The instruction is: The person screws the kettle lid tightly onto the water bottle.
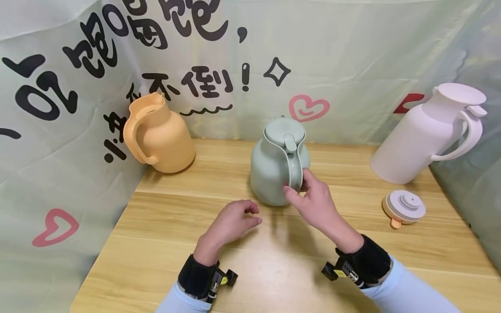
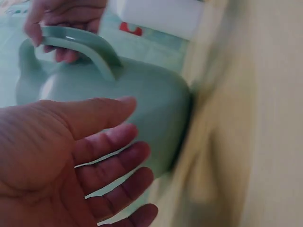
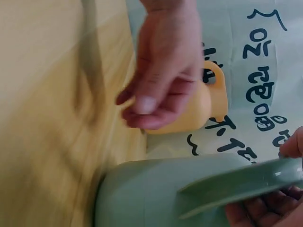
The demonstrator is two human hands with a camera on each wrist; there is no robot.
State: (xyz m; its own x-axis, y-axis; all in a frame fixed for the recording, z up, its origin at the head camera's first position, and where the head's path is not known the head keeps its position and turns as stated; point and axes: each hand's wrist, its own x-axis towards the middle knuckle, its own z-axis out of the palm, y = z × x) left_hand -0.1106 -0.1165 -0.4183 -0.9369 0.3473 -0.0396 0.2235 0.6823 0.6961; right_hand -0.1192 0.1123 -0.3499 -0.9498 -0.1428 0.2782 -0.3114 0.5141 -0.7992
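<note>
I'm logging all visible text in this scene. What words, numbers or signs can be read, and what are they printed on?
"不倒!" in black brush lettering on the cloth backdrop.
The other black characters on the backdrop are stylised or cut off and cannot be read with certainty.
The green jug, orange jug and white jug show no lettering.

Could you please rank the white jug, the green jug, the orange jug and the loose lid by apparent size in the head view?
1. White jug.
2. Green jug and orange jug: too alike to rank.
3. Loose lid.
</note>
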